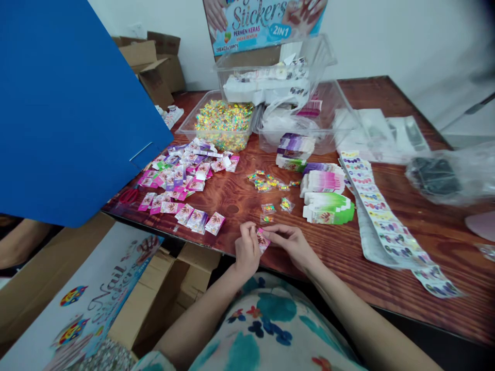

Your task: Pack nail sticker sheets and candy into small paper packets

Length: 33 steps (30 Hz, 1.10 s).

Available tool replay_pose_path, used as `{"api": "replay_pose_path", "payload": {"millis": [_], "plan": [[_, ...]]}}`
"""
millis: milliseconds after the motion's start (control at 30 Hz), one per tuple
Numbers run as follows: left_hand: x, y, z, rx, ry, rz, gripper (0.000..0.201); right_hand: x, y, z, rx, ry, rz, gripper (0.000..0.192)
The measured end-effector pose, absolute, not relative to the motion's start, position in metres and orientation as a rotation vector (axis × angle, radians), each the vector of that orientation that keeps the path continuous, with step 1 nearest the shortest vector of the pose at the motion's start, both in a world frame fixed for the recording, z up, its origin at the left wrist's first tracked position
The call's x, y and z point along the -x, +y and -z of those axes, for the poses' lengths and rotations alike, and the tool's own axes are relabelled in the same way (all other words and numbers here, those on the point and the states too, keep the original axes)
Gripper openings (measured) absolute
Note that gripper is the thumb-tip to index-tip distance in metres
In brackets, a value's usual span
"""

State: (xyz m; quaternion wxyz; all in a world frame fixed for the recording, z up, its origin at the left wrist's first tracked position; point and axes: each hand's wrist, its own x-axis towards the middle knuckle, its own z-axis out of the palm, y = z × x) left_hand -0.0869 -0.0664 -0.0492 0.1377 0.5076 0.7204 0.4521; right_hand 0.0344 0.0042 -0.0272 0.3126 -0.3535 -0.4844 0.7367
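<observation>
My left hand [246, 250] and my right hand [291, 244] meet at the near edge of the wooden table [410, 242]. Together they pinch a small pink packet [263, 240] between their fingertips. Just beyond the hands lie a few tiny wrapped candies [268, 208]. Further back is a loose cluster of more candies [266, 181]. To the left spreads a pile of filled pink and purple packets [181, 178]. Stacks of flat green, pink and purple packets [327, 198] sit to the right of the candies.
A clear tub of colourful candies [223, 123] and other clear tubs [278, 77] stand at the back. Long strips of nail stickers [381, 221] run down the right side. A blue board [65, 103] blocks the left. Cardboard boxes [127, 304] stand below the table.
</observation>
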Motion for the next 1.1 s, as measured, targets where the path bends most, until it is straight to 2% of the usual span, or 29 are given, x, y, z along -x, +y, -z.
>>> {"api": "replay_pose_path", "payload": {"millis": [200, 467, 800, 1100], "plan": [[0.087, -0.067, 0.053, -1.485, 2.075, -1.295, 0.014, -0.042, 0.008, 0.024, 0.894, -1.334, -1.992, 0.026], [0.089, -0.065, 0.05, -1.442, 1.989, -1.345, 0.016, -0.051, 0.018, 0.021, 0.691, -1.943, -1.556, 0.026], [0.09, -0.065, 0.048, -1.366, 2.002, -1.384, 0.017, -0.053, 0.015, 0.021, 0.454, -2.206, -1.169, 0.03], [0.092, -0.063, 0.049, -1.178, 1.991, -1.564, 0.02, -0.035, -0.004, 0.025, 0.585, -1.992, -1.386, 0.036]]}}
